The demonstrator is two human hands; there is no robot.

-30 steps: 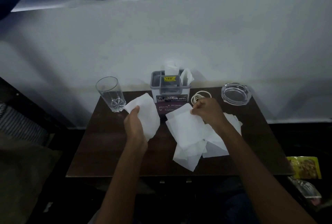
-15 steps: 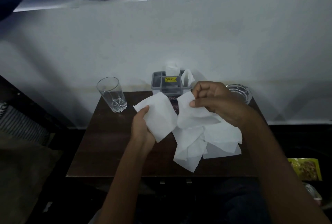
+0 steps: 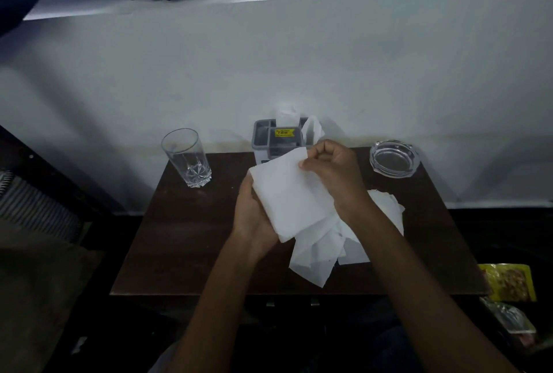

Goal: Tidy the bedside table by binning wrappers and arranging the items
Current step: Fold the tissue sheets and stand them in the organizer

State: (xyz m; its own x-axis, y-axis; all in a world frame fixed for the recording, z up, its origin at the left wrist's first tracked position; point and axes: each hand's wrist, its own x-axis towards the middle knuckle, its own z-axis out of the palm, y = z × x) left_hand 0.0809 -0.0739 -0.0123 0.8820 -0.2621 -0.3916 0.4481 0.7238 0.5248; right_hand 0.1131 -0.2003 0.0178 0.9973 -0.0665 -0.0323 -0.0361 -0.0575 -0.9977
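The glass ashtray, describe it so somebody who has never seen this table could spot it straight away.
Find the dark wooden bedside table against the white wall. The ashtray sits at its back right corner, right of the grey organiser. Unlike the tall tumbler at back left, it is a low, wide, clear dish.

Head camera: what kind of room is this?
Likely a hotel or guest bedroom: a small dark bedside table against a white wall, carrying a drinking glass, a glass ashtray and a grey caddy.
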